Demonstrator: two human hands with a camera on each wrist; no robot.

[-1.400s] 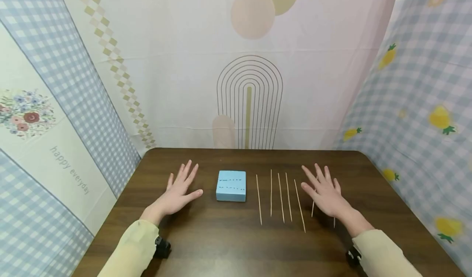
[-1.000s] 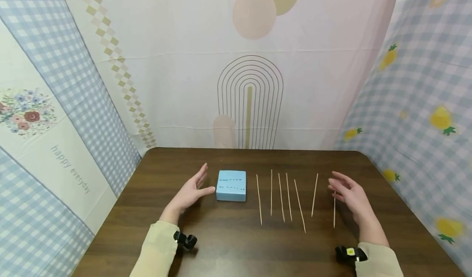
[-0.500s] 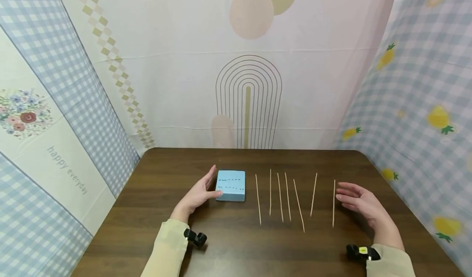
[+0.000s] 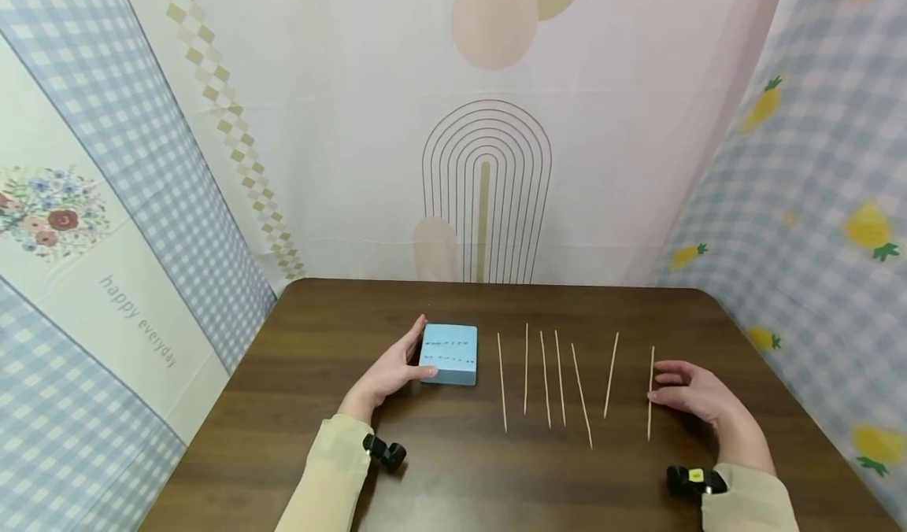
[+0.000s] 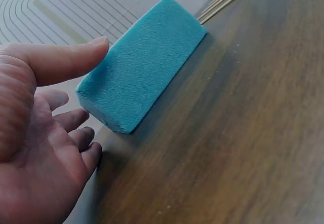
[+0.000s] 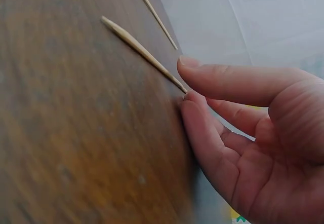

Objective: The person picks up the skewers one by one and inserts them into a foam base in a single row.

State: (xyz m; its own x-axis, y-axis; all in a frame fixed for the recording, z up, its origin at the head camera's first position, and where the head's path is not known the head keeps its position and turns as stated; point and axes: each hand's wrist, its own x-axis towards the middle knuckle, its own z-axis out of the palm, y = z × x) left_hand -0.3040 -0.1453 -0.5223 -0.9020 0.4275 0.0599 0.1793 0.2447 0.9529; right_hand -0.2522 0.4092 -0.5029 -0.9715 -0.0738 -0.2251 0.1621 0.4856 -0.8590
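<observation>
A light-blue foam block [image 4: 449, 351] with two rows of dark marks on top rests on the table. My left hand [image 4: 388, 371] is at its left side; the thumb touches the front face [image 5: 136, 72] and the other fingers extend along the left side toward the back. My right hand [image 4: 697, 394] is at the rightmost wooden skewer [image 4: 650, 418], which lies on the table. Thumb and index finger are on either side of this skewer [image 6: 142, 51], near its far part in the right wrist view, with a small gap between the fingertips.
Several other thin wooden skewers [image 4: 581, 394] lie roughly parallel between the block and my right hand. The brown wooden table [image 4: 496, 477] has patterned cloths hanging behind it and at both sides. Each wrist carries a small black camera [image 4: 386, 452].
My left hand has moved right from beside the block to touch it. My right hand has swung right and down, its spread fingers drawing together at the rightmost skewer. Block and skewers stay put.
</observation>
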